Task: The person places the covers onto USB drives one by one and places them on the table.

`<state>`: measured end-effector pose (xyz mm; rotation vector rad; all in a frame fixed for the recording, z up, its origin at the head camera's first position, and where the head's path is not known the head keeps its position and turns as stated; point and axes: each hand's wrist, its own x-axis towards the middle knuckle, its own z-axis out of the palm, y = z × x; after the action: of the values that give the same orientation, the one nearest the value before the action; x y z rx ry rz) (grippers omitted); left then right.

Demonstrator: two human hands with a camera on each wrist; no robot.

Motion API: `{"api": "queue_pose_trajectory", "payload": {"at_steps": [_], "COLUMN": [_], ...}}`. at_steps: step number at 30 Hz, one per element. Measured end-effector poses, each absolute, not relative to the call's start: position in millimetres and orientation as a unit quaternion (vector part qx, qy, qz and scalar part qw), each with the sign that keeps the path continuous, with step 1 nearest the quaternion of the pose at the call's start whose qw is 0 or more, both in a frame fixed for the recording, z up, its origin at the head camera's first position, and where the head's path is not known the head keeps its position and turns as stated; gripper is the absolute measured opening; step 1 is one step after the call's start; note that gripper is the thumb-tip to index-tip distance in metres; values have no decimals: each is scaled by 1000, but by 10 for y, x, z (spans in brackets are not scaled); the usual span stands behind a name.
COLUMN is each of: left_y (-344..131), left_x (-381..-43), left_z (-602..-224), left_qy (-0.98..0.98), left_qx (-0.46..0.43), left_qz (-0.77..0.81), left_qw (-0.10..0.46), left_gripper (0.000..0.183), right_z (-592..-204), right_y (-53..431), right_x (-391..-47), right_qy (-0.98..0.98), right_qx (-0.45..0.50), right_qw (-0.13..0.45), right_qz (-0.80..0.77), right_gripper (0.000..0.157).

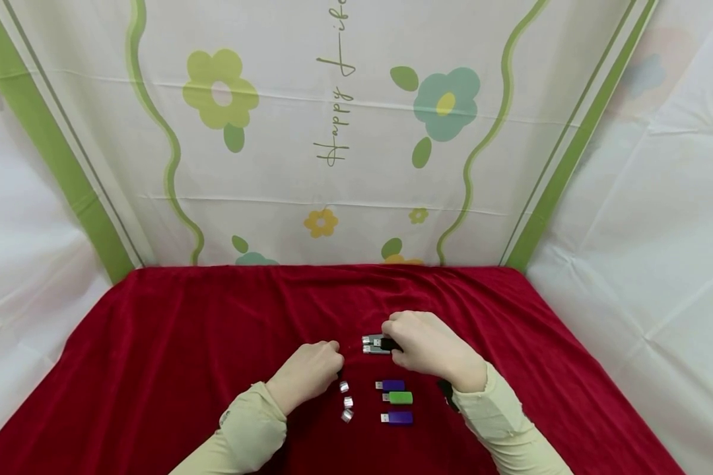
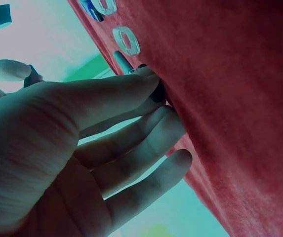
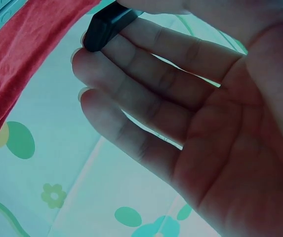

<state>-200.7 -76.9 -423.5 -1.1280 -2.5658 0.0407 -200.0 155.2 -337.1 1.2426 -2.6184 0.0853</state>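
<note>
My right hand (image 1: 429,346) grips a black USB stick (image 3: 104,30) between thumb and fingers, its metal plug (image 1: 377,343) pointing left. Beneath and beside that plug lie two silver-grey USB sticks (image 1: 375,350). To the left, my left hand (image 1: 309,371) is low at the cloth, thumb and forefinger pinching a small black piece (image 2: 158,93), probably a cap, mostly hidden by the fingertips. Just below this hand in the head view are three small shiny clear or silver caps (image 1: 348,402) in a loose column.
Right of the caps lie a blue USB stick (image 1: 393,384), a green one (image 1: 401,398) and a purple one (image 1: 400,417), plugs facing left. A dark object (image 1: 447,394) shows partly under the right wrist. Red cloth (image 1: 178,343) covers the table; printed white curtains (image 1: 273,171) stand around it.
</note>
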Motion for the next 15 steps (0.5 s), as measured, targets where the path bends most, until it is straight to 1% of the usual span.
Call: {"api": "queue_pose_trajectory", "payload": {"at_steps": [4, 11, 15], "left_y": [-744, -739, -734], "left_x": [-1991, -1997, -1993], "left_z": [-4231, -4238, -4245], "left_qy": [-902, -907, -903], "left_qx": [-394, -385, -388], "left_qz": [24, 30, 36], "left_qw": [178, 167, 183], "left_gripper": [20, 21, 22], "right_z": [-3373, -3379, -3384], "right_y": [1556, 1556, 1557], "right_x": [-2009, -2017, -2017], "right_qy": [-899, -901, -901], "right_qx": [422, 420, 419], "right_qw": [114, 106, 104], "right_qz": [29, 26, 27], "right_gripper": [24, 22, 22]}}
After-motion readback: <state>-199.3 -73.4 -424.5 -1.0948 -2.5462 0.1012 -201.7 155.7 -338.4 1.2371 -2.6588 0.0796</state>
